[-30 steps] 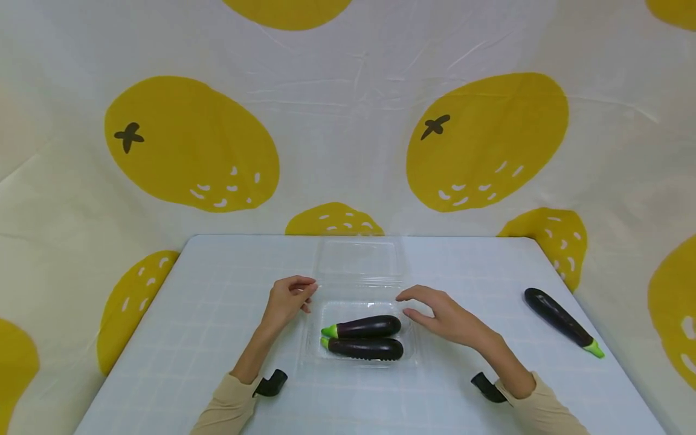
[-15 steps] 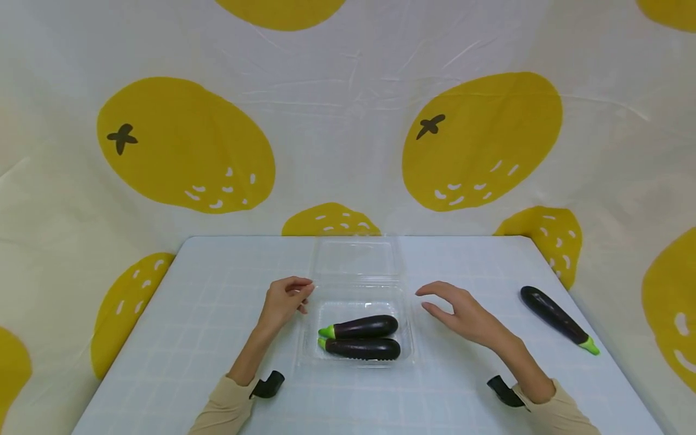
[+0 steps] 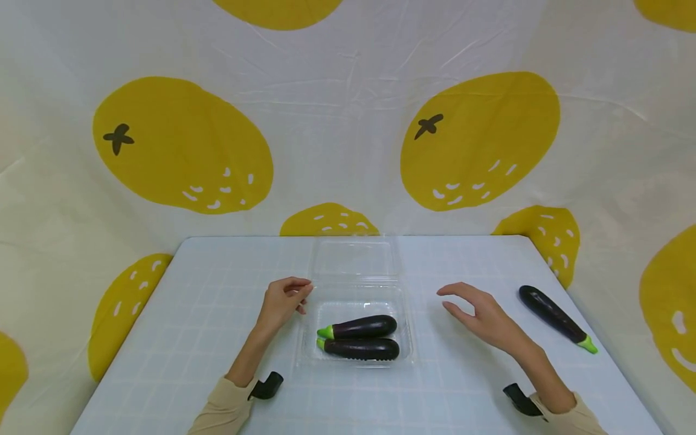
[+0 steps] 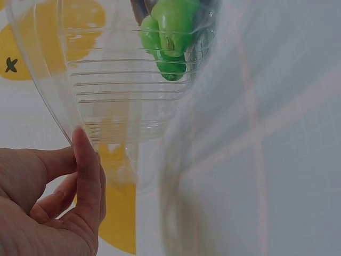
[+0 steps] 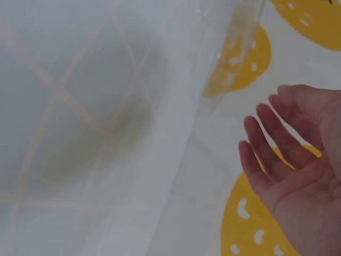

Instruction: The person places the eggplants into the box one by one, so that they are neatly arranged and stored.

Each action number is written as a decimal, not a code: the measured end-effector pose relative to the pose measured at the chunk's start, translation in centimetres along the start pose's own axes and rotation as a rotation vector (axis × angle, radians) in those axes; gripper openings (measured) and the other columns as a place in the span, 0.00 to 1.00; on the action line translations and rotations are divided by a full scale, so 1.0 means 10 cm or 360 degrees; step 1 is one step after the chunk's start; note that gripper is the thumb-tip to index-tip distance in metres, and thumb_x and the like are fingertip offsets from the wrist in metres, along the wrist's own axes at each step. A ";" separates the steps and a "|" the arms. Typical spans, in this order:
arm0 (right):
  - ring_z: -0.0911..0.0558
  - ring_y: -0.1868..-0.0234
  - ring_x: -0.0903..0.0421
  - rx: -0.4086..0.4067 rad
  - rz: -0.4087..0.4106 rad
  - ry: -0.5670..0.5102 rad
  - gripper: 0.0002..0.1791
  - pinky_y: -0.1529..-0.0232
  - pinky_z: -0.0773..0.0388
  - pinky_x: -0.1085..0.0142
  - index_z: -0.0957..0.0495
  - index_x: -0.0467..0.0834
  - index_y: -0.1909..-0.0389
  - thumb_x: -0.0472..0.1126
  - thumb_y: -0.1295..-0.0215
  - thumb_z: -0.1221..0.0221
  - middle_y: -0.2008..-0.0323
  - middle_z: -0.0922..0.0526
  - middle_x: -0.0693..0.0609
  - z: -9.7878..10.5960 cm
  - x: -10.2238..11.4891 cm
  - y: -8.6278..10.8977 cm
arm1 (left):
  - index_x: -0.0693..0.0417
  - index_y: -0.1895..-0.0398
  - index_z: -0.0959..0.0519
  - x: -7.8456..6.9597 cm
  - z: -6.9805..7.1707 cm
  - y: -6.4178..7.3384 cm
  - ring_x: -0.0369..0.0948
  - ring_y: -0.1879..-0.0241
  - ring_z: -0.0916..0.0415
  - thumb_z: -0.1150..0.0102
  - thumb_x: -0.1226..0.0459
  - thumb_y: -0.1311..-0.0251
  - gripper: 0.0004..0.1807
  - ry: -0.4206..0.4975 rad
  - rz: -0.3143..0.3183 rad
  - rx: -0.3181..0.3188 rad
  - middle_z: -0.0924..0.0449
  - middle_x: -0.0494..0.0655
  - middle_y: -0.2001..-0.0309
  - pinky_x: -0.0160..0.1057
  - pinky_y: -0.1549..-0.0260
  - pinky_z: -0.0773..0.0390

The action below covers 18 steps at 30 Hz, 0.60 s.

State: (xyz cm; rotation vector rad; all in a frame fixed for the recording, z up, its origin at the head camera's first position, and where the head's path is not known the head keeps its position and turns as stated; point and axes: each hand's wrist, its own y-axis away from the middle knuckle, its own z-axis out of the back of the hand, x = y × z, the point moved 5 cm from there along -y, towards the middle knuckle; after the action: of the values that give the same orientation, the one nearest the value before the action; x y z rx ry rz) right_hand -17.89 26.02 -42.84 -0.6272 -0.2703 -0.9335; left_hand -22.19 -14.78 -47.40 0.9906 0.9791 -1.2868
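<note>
The open clear container (image 3: 359, 307) holds 2 eggplants (image 3: 365, 328) side by side.

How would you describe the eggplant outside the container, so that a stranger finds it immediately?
On the pale table, look toward the right edge, beyond the right hand. There a dark eggplant lies slantwise, its green stem end nearer the camera. Unlike the two eggplants inside the clear container, it lies outside, alone.
</note>
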 end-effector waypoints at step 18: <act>0.18 0.49 0.48 -0.0172 -0.0179 0.0092 0.17 0.43 0.39 0.89 0.17 0.41 0.47 0.30 0.36 0.32 0.51 0.14 0.49 0.25 -0.32 0.33 | 0.66 0.52 0.15 0.01 -0.01 0.00 0.42 0.81 0.22 0.32 0.66 0.34 0.12 0.0009 -0.0009 -0.0006 0.17 0.65 0.66 0.33 0.78 0.17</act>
State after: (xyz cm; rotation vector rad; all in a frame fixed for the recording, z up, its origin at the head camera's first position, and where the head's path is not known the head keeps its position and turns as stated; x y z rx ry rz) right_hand -16.94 31.04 -43.63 -0.6886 -0.2060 -1.0778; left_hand -22.22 -14.73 -47.48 0.9896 0.9886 -1.2868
